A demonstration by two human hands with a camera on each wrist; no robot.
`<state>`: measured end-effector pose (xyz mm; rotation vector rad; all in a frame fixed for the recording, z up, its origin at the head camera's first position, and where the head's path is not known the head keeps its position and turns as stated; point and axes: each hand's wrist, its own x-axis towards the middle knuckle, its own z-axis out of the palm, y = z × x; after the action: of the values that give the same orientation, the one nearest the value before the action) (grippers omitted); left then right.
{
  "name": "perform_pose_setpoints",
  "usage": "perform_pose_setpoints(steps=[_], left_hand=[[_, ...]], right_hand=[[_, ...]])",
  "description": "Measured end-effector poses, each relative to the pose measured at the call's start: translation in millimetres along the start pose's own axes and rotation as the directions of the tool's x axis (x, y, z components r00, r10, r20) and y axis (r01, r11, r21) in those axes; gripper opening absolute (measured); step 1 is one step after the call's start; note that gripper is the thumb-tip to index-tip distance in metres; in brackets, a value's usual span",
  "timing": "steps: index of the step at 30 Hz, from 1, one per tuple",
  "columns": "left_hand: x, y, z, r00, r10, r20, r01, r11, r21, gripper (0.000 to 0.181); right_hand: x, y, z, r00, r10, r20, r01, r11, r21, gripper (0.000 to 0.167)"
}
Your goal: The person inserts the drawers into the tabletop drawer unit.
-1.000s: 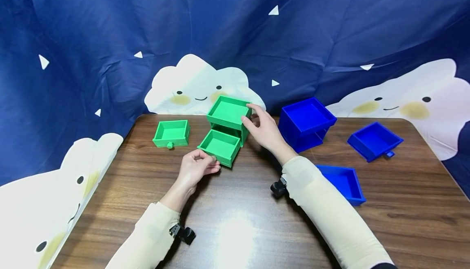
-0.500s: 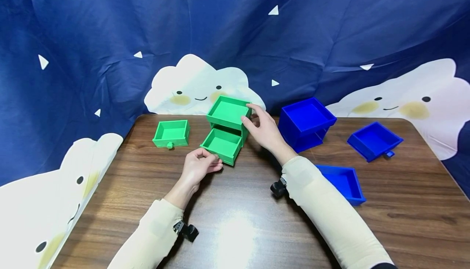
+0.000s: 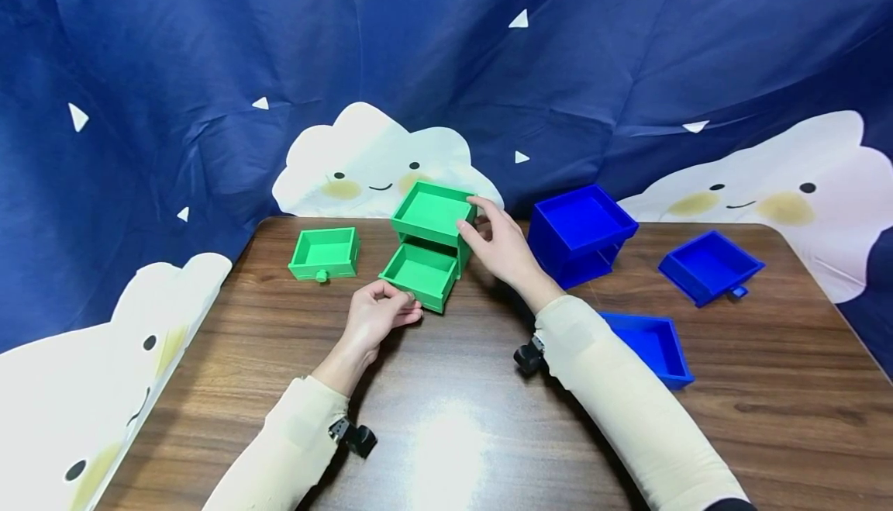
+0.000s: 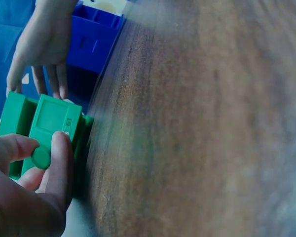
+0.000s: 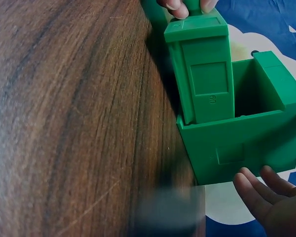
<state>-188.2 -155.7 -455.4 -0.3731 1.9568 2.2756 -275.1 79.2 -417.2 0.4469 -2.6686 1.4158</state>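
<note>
My left hand point(image 3: 377, 315) pinches the round knob point(image 4: 41, 157) of a green drawer point(image 3: 422, 269) between thumb and fingers. That drawer sits partway inside the lower opening of a green cabinet point(image 3: 434, 212), its front sticking out toward me. The upper opening shows a dark gap above the drawer. At the cabinet's right side is my right hand point(image 3: 504, 246), its fingertips touching the side wall and upper edge. In the right wrist view its fingers point(image 5: 254, 190) lie fairly straight against the green wall. A second green drawer point(image 3: 325, 253) lies on the table to the left, knob facing me.
A blue cabinet point(image 3: 583, 224) with an open front stands right of the green one. One blue drawer point(image 3: 713, 264) lies at the far right. Another blue drawer point(image 3: 652, 348) is partly hidden behind my right sleeve. The wooden table point(image 3: 446, 418) ends at a blue curtain point(image 3: 446, 46).
Over the last second my left hand has shifted slightly right and forward, and the held green drawer has turned and slid a little further into the cabinet. My right hand stays in place.
</note>
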Motion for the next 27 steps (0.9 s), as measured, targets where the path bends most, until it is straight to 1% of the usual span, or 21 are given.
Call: perform_pose_setpoints(steps=[5, 9, 13, 16, 21, 27], left_hand=[[0.5, 1.0, 0.2, 1.000, -0.006, 0.003, 0.006, 1.000, 0.003, 0.015], [1.8, 1.9, 0.8, 1.000, -0.013, 0.014, 0.012, 1.000, 0.024, 0.013], [3.0, 3.6, 0.0, 0.999, -0.033, 0.031, 0.030, 0.997, 0.066, 0.011], [3.9, 5.9, -1.6, 0.998, -0.040, 0.045, 0.034, 0.991, 0.126, 0.010], [6.8, 8.7, -2.4, 0.997, -0.017, 0.075, 0.000, 0.976, 0.220, 0.007], [12.5, 9.0, -0.1, 0.996, 0.015, 0.087, -0.038, 0.962, 0.270, 0.010]], right_hand=[[0.0, 0, 0, 1.000, 0.001, 0.000, -0.001, 1.000, 0.007, 0.059], [0.0, 0, 1, 1.000, 0.001, -0.005, -0.001, 1.000, 0.007, 0.058], [-0.2, 0, 1, 1.000, 0.003, -0.005, -0.003, 1.000, 0.009, 0.059], [-0.3, 1, 2, 1.000, 0.003, -0.010, -0.002, 1.000, 0.012, 0.058], [-1.0, 0, 2, 1.000, -0.002, -0.018, 0.002, 1.000, 0.019, 0.058], [-1.6, -3, 1, 1.000, 0.004, -0.008, -0.004, 1.000, 0.019, 0.060]])
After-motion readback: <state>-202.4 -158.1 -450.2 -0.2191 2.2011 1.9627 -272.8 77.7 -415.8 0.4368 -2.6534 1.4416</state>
